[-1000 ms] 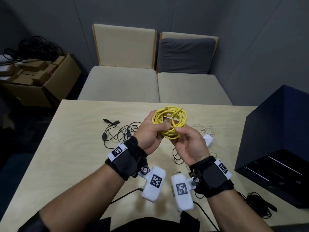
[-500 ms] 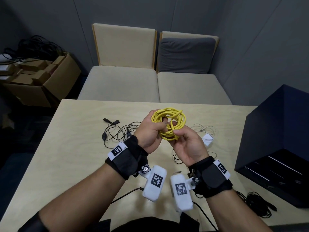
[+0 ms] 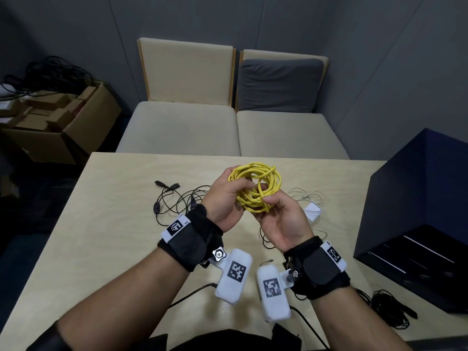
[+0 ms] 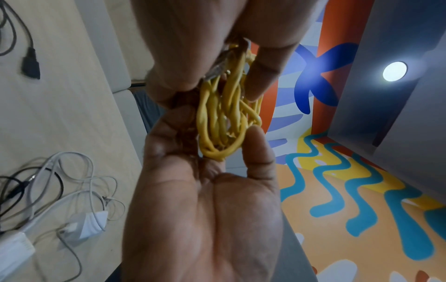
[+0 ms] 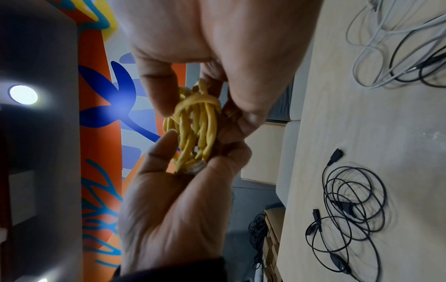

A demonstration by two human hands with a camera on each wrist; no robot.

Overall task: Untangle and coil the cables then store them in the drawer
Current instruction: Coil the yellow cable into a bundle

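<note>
From the head view, the cardboard box (image 3: 76, 127) held smaller boxes; both hands gripped the yellow cable (image 3: 254, 186) coil above the table (image 3: 101, 224), the right hand (image 3: 281, 221) turned more palm-up than earlier

From the left wrist, the left hand (image 4: 205, 209) pinched the coil between thumb and fingers

From the right wrist, the fingers (image 5: 243, 106) curled round its loops

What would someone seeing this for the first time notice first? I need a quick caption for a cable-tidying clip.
The bright yellow cable, wound into a coil, is held above the middle of the table by the left hand and right hand. Loose black cables lie on the table to its left, and a dark drawer unit stands at the right.
</note>
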